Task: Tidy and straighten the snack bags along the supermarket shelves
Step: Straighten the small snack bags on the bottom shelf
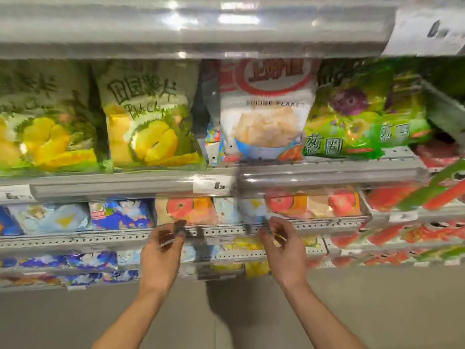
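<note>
hands (221, 250) blurred, grip unclear | snack bags (266, 114) labels smeared

Colourful snack bags (268, 114) stand upright (slightly blurred) along grey shelves (113, 181).

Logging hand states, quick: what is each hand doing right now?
Left hand: fingers loosely curled, holds nothing, open.
Right hand: fingers loosely curled, holds nothing, open.

I see bright, even overhead light glaring white off the top shelf rail (201, 21). Motion blur smears everything below it, worst toward the right edge, where wide-angle distortion bends the shelves.
</note>
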A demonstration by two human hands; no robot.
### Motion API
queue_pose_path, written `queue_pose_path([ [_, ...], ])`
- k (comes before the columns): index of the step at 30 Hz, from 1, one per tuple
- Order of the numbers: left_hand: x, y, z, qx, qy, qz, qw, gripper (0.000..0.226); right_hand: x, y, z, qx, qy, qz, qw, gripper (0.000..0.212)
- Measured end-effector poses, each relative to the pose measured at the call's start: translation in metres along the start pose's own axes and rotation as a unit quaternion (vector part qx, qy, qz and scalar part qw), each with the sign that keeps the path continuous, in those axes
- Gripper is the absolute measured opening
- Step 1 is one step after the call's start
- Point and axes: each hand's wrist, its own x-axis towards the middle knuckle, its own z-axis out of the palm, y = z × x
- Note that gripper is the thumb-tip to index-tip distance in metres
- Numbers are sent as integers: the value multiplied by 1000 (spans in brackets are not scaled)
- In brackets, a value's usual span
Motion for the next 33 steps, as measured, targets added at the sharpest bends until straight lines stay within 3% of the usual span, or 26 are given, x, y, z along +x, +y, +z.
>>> queue_pose_path([
  [5,21,-34,11,-14,8,61,998,16,16,38,24,-6,13,-20,1000,35],
  [9,42,-49,11,23,18,80,996,31,32,50,36,-55,22,-46,997,49],
  [14,84,-43,11,80,7,115,990,48,69,43,51,-131,5,-104,986,43],
  [18,117,-39,19,73,17,69,995,67,103,34,68,-144,-24,-36,989,62],
  [24,147,-52,26,17,-20,38,999,83,131,37,80,-96,-84,96,987,52],
  [26,150,-54,25,3,-28,19,999,88,135,35,80,-121,-87,117,982,61],
  [30,153,-56,22,-6,-51,7,999,100,134,45,84,-100,-62,81,990,58],
  [33,154,-52,17,-20,-108,-73,991,74,124,46,87,-77,-57,35,995,72],
])
